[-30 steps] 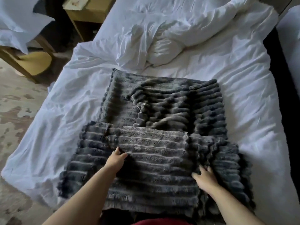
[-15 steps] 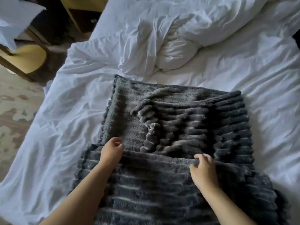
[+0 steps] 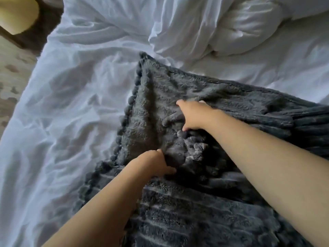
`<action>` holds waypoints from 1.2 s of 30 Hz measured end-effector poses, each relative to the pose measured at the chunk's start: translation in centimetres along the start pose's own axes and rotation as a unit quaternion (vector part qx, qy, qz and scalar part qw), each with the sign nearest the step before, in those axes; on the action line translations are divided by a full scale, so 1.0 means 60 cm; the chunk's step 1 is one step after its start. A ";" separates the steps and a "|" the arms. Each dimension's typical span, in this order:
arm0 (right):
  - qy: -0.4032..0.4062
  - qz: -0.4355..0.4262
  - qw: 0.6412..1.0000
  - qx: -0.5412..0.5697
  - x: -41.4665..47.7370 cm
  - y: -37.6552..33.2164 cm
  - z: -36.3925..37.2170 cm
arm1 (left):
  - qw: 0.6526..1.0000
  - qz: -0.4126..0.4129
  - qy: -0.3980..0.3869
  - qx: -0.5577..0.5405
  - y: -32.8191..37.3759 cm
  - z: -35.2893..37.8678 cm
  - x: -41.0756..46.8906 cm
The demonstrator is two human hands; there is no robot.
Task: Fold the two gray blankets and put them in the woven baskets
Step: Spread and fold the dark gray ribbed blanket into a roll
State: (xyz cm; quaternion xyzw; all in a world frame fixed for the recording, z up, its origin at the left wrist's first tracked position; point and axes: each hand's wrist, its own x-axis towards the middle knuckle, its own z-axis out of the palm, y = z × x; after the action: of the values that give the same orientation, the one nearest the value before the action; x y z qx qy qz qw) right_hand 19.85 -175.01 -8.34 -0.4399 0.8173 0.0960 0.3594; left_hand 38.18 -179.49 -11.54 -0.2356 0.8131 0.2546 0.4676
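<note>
- Gray blanket (image 3: 231,107): spread on the white bed sheet (image 3: 71,104), filling the view from centre out to 3 and 6 o'clock. Its right side runs out of frame.
- Left hand (image 3: 154,163): fingers and thumb curled round a bunched lump of the blanket, near its left border.
- Right hand (image 3: 194,116): close by, at 1 o'clock of the left hand, arm crossing the blanket from 4 o'clock. Fingertips are sunk in the pile and look to be pinching a small ridge.
- Bunched lump sits between the 2 hands.
- Pom-pom edge (image 3: 131,98): just left of both hands, long axis roughly 12 to 7 o'clock. Far corner is at 12 o'clock from the left hand.
- Judgement: mid-fold. Next move turns on that edge, and the left hand is nearer it.
- Crumpled duvet (image 3: 204,29): just beyond the corner, 12 to 1 o'clock.
- 0 baskets in view. Can't make out a 2nd blanket.
</note>
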 end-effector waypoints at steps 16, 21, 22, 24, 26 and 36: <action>0.331 0.002 0.808 0.487 0.176 -0.062 -0.144 | 0.911 -0.038 0.177 -0.370 -0.086 -0.038 -0.068; 0.233 -0.026 0.865 0.444 0.184 -0.064 -0.095 | 0.791 -0.023 0.216 -0.573 -0.048 -0.111 0.011; 0.225 -0.022 0.862 0.454 0.183 -0.059 -0.101 | 0.784 -0.023 0.193 -0.590 -0.045 -0.123 0.024; 0.169 -0.002 0.879 0.446 0.180 -0.034 -0.115 | 0.761 -0.013 0.154 -0.630 -0.046 -0.138 0.049; -0.017 0.011 0.928 0.371 0.165 0.009 -0.132 | 0.796 -0.029 0.194 -0.573 -0.061 -0.158 0.062; 0.131 0.063 0.934 0.327 0.182 0.113 -0.107 | 0.847 -0.169 0.316 -0.392 -0.113 -0.193 0.101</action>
State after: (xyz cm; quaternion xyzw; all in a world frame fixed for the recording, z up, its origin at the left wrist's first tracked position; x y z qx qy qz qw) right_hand 7.40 -181.11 -12.09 -0.2545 0.8693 -0.2128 0.3664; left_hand 32.23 -192.88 -13.17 -0.6009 0.6970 0.3809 0.0896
